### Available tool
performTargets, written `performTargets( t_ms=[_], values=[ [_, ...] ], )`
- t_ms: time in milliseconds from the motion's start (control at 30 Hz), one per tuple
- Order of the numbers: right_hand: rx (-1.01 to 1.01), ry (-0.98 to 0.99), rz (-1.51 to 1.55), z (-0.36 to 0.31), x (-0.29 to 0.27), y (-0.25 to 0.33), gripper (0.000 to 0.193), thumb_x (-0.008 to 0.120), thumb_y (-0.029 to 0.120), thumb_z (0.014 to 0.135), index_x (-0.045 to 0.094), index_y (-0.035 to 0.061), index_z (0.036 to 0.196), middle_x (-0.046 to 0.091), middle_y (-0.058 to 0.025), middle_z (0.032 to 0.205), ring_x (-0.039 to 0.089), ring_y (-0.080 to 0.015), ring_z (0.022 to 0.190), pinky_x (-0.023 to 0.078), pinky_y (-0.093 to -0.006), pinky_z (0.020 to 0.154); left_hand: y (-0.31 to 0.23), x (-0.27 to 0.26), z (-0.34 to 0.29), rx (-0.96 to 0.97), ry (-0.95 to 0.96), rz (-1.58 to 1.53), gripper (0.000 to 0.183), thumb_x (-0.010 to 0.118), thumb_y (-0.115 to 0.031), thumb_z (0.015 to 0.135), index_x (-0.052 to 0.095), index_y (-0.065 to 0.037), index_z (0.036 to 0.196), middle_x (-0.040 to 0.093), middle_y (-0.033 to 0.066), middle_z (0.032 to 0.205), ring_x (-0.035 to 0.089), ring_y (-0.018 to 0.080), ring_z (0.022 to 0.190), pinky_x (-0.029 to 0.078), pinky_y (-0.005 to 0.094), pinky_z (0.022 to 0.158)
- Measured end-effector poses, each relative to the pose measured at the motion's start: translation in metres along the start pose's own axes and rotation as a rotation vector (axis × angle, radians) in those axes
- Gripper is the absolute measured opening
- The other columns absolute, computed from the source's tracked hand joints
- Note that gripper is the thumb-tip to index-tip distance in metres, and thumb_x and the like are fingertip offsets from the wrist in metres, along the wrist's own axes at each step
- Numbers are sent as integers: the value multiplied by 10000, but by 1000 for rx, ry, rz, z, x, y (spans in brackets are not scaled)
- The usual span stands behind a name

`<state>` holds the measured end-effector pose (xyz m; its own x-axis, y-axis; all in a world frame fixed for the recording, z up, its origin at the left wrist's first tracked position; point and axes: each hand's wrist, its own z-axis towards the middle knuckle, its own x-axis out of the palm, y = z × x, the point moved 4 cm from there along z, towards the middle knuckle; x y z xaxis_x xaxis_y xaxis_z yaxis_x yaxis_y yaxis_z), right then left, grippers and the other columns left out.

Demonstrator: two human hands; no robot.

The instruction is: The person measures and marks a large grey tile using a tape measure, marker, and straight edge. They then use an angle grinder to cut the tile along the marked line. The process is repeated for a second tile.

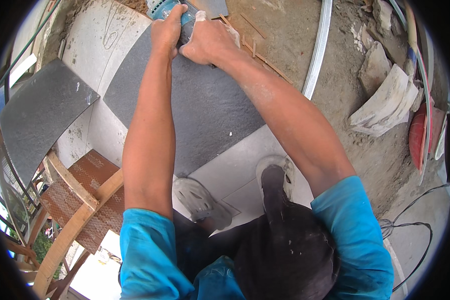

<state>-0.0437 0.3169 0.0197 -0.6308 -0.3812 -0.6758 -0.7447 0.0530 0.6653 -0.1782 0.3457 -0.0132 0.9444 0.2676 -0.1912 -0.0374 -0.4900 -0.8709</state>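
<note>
At the top edge, both my hands are closed around a teal handheld power tool point(160, 7) with a vented housing; its working end cannot be made out. My left hand point(167, 31) grips the teal body, thumb on top. Beside it, my right hand point(211, 39), whitish with dust on the fingers, wraps the darker part of the tool. Under my hands and forearms lies a dark grey tile point(200, 110) with a rough surface. Its near edge rests on pale floor tiles point(240, 162), close to my shoes.
Another dark tile point(40, 110) leans at the left, near a brown patterned tile point(92, 192) and curved wooden pieces point(67, 237). A metal channel point(319, 50) runs along the dirt at right, with broken slabs point(385, 102) and a red rounded object point(418, 135) beyond. Black cable point(410, 222) lies lower right.
</note>
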Motion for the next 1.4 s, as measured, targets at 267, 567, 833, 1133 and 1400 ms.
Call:
performTargets(
  t_ms=[267,567,833,1133,1400],
  values=[
    [69,127,4,-4,-4,0,634,730,194,738,564,-92,1279,737,-226,1025,729,-338,998,570,-442,825,-3,3,-4,-8,18,-15,559,769,-308,819,610,162,1077,665,143,941,656,201,782,529,343,692],
    [-17,41,29,-4,-2,-4,518,728,186,691,621,-168,1054,713,-295,877,735,-391,799,591,-461,664,0,3,-2,18,32,-13,562,763,-328,819,618,149,1080,661,131,943,649,194,789,523,338,693],
    [4,50,32,-4,-4,-4,484,724,176,696,638,-164,1030,714,-296,884,734,-391,799,596,-460,675,1,3,-1,-18,-1,58,561,755,-343,825,618,130,1094,660,127,946,644,190,802,522,342,711],
    [18,72,48,-7,-7,-3,490,734,173,693,642,-148,1052,715,-299,904,738,-386,836,602,-454,697,0,4,0,-20,36,44,582,746,-344,835,599,145,1112,657,144,953,659,205,817,531,350,713],
    [-9,30,7,-8,-5,-7,489,723,166,681,646,-145,1051,717,-280,855,741,-372,791,608,-441,695,-1,6,-7,-16,32,71,638,738,-363,835,577,171,1145,654,164,981,661,220,819,537,360,715]
  ],
)
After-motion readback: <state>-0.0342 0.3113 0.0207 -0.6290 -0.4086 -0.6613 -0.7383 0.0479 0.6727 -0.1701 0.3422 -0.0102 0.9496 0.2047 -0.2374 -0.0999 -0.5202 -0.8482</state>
